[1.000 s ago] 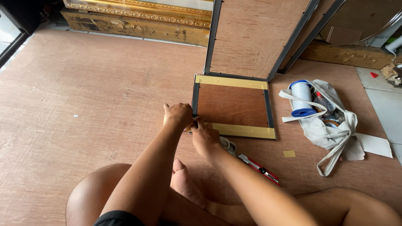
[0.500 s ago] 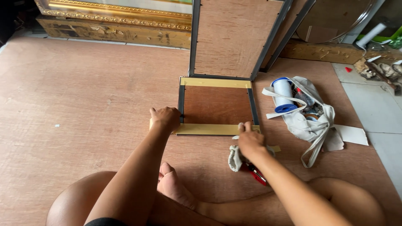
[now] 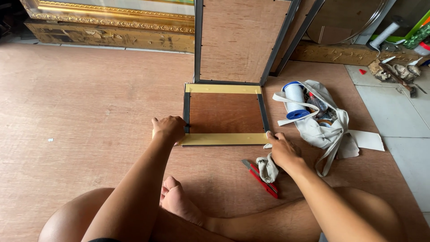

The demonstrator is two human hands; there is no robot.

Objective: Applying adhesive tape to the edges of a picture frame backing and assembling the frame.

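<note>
On one frame (image 3: pixel 225 113) (two tape strips): left hand (image 3: pixel 169 129), right hand (image 3: pixel 282 150).

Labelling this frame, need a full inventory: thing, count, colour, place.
small picture frame: 1, black, brown backing, face down mid-floor
tape strips: 2, tan, frame's top and bottom edges
utility knife: 1, red, beside right hand
rag: 1, off-white, under right hand
tote bag: 1, cream, right of frame
spool: 1, white and blue, on bag
large frame: 1, black, leaning behind
gilt frame: 1, gold, top left
left hand: frame's lower-left corner
right hand: lower-right corner
</note>
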